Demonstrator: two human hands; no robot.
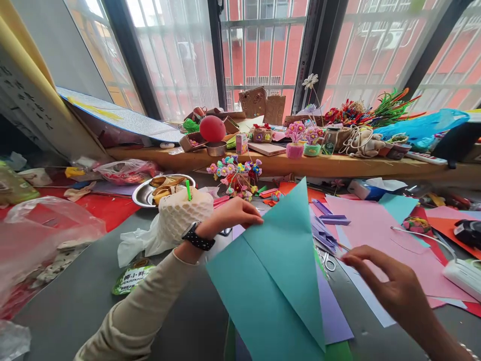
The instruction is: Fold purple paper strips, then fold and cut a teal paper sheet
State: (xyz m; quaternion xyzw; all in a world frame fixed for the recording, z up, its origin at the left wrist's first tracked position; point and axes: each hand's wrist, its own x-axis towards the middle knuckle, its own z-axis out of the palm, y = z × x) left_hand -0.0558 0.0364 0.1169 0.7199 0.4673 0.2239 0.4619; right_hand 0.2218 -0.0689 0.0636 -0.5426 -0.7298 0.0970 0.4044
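A large sheet of teal paper (pixel 278 271), with one corner folded over so a pointed tip stands up, hangs in front of me. My left hand (pixel 240 213) pinches its upper left edge between thumb and fingers. To the right of the sheet, my right hand (pixel 383 281) is closed, fingertips together around a thin stick-like thing (pixel 342 246) that is mostly hidden. White-handled scissors (pixel 329 261) lie just left of those fingertips, partly covered by the teal sheet. Folded purple paper strips (pixel 325 230) lie beyond them. Purple paper (pixel 334 316) and green paper show under the teal sheet.
A netted coconut (pixel 184 215) with a green straw stands left of centre, before a metal plate (pixel 141 198). Pink paper sheets (pixel 376 225) and a white glue-gun-like device (pixel 466 276) lie right. Crafted flowers (pixel 236 175) stand near the crowded sill. A plastic bag (pixel 48 235) is far left.
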